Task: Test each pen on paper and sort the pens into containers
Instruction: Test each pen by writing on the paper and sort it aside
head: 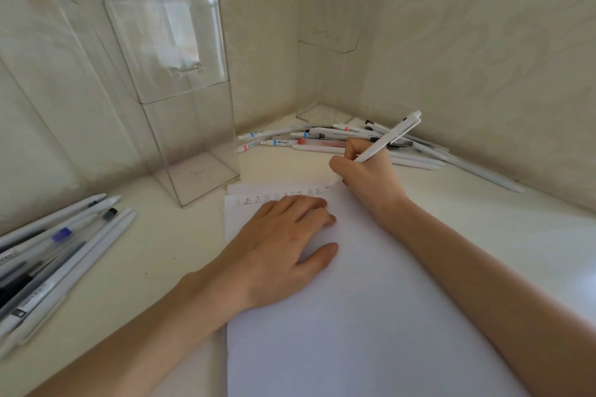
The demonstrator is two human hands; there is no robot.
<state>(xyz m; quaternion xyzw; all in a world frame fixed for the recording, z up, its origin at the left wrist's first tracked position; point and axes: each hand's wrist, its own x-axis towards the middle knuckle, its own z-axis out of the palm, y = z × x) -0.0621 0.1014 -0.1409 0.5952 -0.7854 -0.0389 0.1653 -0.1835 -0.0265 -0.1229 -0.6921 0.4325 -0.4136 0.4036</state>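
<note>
The white click pen (392, 135) sits in the right hand (364, 177), whose fingers are curled round its lower barrel in a writing grip. Its long axis slants from the tip, hidden behind the hand at the top right corner of the paper (371, 316), up and away to the clicker end, which points at the back right wall. The tip seems to be at the right end of the row of test characters (277, 198), so this pen looks to be mid-test.

The left hand (283, 235) lies flat on the sheet, fingers straight and pressing it down, covering the lower part of that row.

For the sorting move, 2 clear plastic containers stand upright. The corner container (332, 51) is beyond the right hand, with the back pile of pens (322, 137) lying between them on the desk (145, 235). The near container (174, 90) stands to the left, touching or just beside the paper's top left corner, so reaching it means crossing over the left hand. I see no pens in either, and I cannot tell whether their tops are open. A 2nd pile of pens (54, 251) lies at the far left.
</note>
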